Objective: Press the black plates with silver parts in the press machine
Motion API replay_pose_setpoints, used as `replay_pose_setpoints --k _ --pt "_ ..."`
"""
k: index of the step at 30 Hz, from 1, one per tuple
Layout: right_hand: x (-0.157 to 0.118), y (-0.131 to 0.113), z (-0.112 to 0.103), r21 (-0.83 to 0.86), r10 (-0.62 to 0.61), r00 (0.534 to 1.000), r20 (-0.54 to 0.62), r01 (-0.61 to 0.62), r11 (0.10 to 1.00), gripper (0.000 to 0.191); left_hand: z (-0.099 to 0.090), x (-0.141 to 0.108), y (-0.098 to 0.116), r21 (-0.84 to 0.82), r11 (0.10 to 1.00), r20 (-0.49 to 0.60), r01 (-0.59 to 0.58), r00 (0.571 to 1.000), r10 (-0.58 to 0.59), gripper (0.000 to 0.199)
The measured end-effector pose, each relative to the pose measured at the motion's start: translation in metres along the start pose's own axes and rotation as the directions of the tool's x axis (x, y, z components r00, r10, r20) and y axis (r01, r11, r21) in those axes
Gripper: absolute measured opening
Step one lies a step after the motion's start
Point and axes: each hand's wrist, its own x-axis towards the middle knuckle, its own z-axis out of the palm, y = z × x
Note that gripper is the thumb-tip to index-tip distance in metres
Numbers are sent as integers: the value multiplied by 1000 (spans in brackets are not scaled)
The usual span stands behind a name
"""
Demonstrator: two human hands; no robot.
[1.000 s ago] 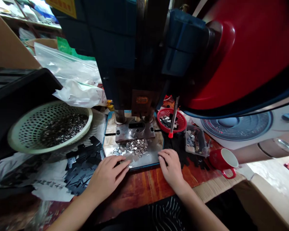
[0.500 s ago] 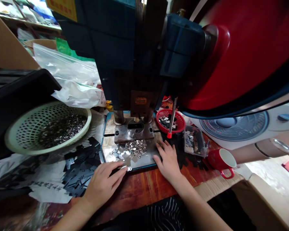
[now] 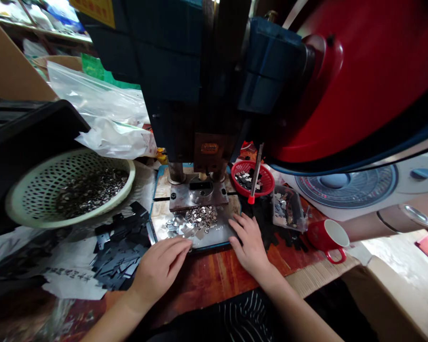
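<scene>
Metal pieces (image 3: 202,216) leave bare plate (image 3: 219,235) by the right hand (image 3: 248,241), fingers spread; the left hand (image 3: 161,266), fingers bunched, overlaps its edge.

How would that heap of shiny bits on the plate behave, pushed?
The heap would probably spread rather than shift as one, since its pieces look loose. They may slide easily: the plate beneath looks smooth. Each is likely stiff, given the metallic shine.

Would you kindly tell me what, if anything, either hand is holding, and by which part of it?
The right hand holds nothing visible; whether the left hand pinches anything cannot be told.
</scene>
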Motion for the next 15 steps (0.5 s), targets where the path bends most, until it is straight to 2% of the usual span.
replay_pose_setpoints --k 5,11,15 --pt "-1 -6 -1 -55 -47 998 35 49 997 32 9 0 6 -37 999 10 23 1000 -22 17" --pt "-8 -6 0 -86 -57 998 25 59 995 39 13 -7 8 -65 995 21 81 997 -79 17" --pt "-10 -4 0 -104 -79 996 28 82 991 35 14 -7 6 -73 993 28 91 996 -89 17"
